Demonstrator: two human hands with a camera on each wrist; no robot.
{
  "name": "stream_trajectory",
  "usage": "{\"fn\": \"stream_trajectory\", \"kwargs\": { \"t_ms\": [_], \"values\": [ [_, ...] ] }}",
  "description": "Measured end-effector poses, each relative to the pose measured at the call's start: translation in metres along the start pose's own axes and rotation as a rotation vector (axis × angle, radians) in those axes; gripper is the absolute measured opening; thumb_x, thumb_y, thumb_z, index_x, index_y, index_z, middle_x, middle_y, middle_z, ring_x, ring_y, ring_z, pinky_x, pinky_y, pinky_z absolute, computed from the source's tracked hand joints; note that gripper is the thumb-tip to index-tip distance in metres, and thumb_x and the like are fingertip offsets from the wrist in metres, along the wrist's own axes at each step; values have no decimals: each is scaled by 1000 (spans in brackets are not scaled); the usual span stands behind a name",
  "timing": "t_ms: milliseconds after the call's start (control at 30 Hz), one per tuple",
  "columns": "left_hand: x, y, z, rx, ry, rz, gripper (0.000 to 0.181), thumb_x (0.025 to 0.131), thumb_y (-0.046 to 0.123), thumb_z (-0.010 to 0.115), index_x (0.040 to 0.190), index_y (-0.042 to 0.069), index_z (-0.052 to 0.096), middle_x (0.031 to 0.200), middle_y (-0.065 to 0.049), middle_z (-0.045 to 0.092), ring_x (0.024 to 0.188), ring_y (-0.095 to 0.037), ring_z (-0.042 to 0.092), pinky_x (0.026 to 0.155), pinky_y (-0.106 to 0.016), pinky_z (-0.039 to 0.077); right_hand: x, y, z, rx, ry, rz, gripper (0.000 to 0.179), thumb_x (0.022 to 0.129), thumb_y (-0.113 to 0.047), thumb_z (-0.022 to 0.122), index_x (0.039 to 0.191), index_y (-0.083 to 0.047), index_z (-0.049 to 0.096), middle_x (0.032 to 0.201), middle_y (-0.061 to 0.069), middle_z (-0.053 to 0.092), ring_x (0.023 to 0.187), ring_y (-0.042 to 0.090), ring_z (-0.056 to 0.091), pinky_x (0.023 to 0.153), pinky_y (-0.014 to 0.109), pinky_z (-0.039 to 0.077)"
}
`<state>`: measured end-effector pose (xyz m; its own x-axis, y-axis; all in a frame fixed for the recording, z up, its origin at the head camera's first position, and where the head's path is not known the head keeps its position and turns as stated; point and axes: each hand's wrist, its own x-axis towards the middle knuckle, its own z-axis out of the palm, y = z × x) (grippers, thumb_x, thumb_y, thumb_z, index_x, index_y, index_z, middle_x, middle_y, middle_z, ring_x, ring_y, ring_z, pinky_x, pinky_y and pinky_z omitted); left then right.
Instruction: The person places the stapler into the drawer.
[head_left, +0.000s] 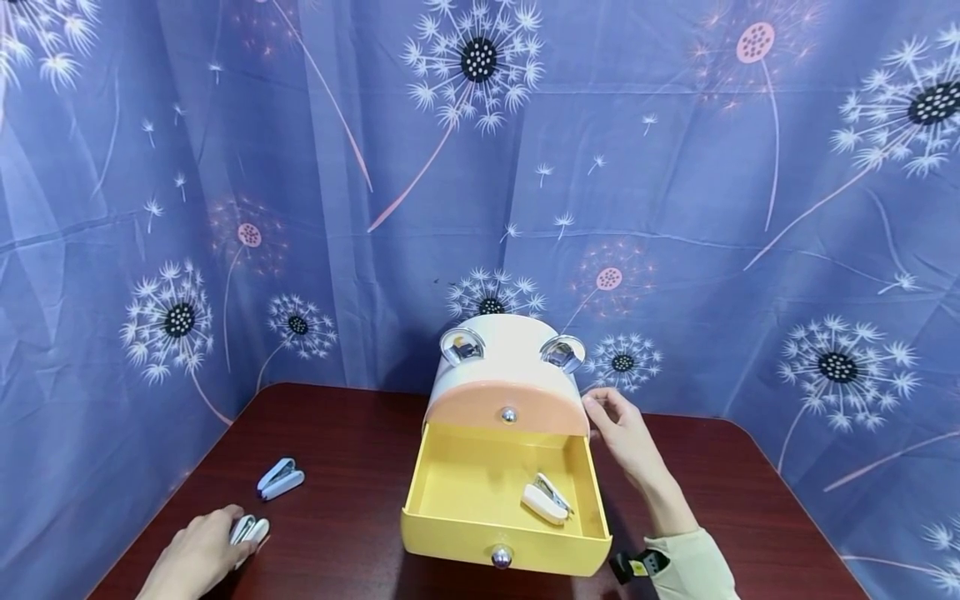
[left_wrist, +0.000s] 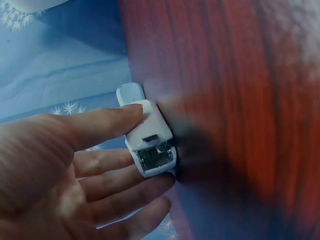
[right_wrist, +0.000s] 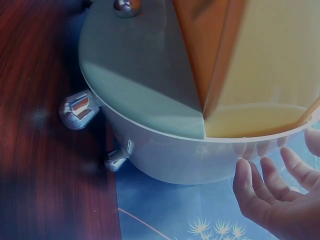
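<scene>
On the left of the table, my left hand (head_left: pixel 193 554) pinches a small white stapler (left_wrist: pixel 150 121), thumb on top and fingers along its side and underneath. Just beyond it lies a light blue stapler (head_left: pixel 281 479). At the middle stands a rounded white drawer box (head_left: pixel 498 346), its yellow drawer (head_left: pixel 450 537) pulled out. Inside the drawer, toward the right, is another white stapler (head_left: pixel 547 500). My right hand (head_left: pixel 628 442) is at the box's right side, fingers loosely bent, fingertips at or close to the wall; contact is hard to tell.
Above the yellow drawer is a peach drawer front (head_left: pixel 480 406) with a metal knob. Two shiny round eye-like pieces (head_left: pixel 462 344) stick out of the box's top. A dark red-brown table (head_left: pixel 337 442) carries everything, with a blue dandelion-patterned curtain (head_left: pixel 390 275) behind.
</scene>
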<state>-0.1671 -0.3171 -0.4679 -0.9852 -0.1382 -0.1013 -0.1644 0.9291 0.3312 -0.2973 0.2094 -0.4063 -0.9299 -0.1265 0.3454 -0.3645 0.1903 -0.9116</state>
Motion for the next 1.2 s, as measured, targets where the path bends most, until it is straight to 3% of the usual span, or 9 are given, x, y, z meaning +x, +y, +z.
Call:
{"fn": "stream_trajectory", "kwargs": {
  "t_ms": [300,533,800,1067,1200],
  "values": [
    [-5,-1,-3,-13,52,21,51,67,26,73,106,-2,54,83,-18,57,68,-28,53,55,-47,39,0,1,-1,-1,4,8,31,88,-27,52,102,0,51,93,14,53,75,16,53,61,32,48],
    [-8,7,-13,-22,154,96,46,68,21,71,105,0,55,78,-10,57,64,-23,51,52,-43,38,-1,1,-3,13,18,22,31,88,-28,53,101,0,52,93,15,52,75,16,53,62,33,48],
    [-10,11,-25,-21,198,144,44,67,19,72,104,1,56,76,-5,55,62,-20,49,52,-42,38,-1,0,3,2,-4,2,30,88,-26,52,101,0,52,93,14,53,75,16,54,65,42,47],
    [-12,38,-33,-32,363,261,47,64,16,71,107,2,57,84,-9,58,66,-21,52,52,-42,39,-1,-1,1,1,11,10,29,88,-26,53,100,0,52,93,13,53,77,15,54,65,43,47],
    [-13,56,-38,-35,396,302,47,65,16,71,108,6,57,84,-6,58,66,-18,51,52,-39,39,-1,-1,-1,-1,15,12,29,88,-26,53,100,0,52,91,14,52,73,16,53,63,39,48]
  ]
}}
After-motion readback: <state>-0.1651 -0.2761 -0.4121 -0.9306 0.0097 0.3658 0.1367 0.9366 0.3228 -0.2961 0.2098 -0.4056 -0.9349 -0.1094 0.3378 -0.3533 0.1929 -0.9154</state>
